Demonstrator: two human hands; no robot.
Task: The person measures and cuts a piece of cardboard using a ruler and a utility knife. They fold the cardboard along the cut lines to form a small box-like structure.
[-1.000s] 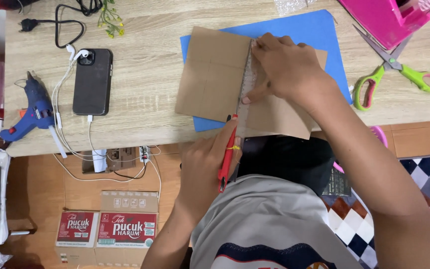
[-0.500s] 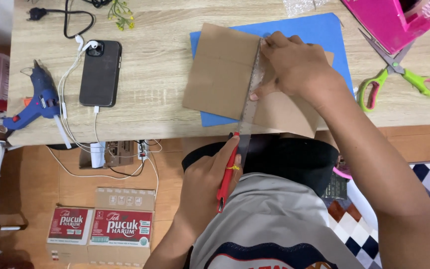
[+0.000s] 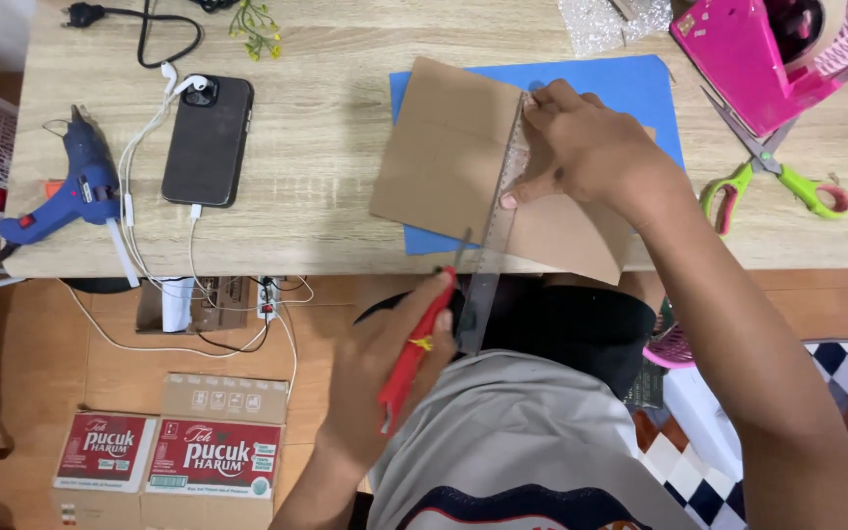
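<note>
Head view is showing the right hand (image 3: 591,147) pressing flat, fingers spread, on a clear ruler (image 3: 496,231) that is lying across a brown cardboard sheet (image 3: 449,162). That cardboard is resting on a blue paper sheet (image 3: 630,83) on the wooden bench (image 3: 326,147), directly under the right hand. The ruler's long axis is running from the far edge of the cardboard back toward the person's body, and its near end is sticking out past the bench edge. The left hand (image 3: 385,368) is closing around a red utility knife (image 3: 412,353), held just off the bench edge, with the tip sitting beside the ruler's near end, on its left side. So the left hand is nearer the ruler's overhanging end, the right is nearer the middle of the cardboard. Off to the right of the right hand, green-handled scissors (image 3: 772,172) are lying; well left of both hands sit a black phone (image 3: 206,142) and a blue glue gun (image 3: 76,196).
</note>
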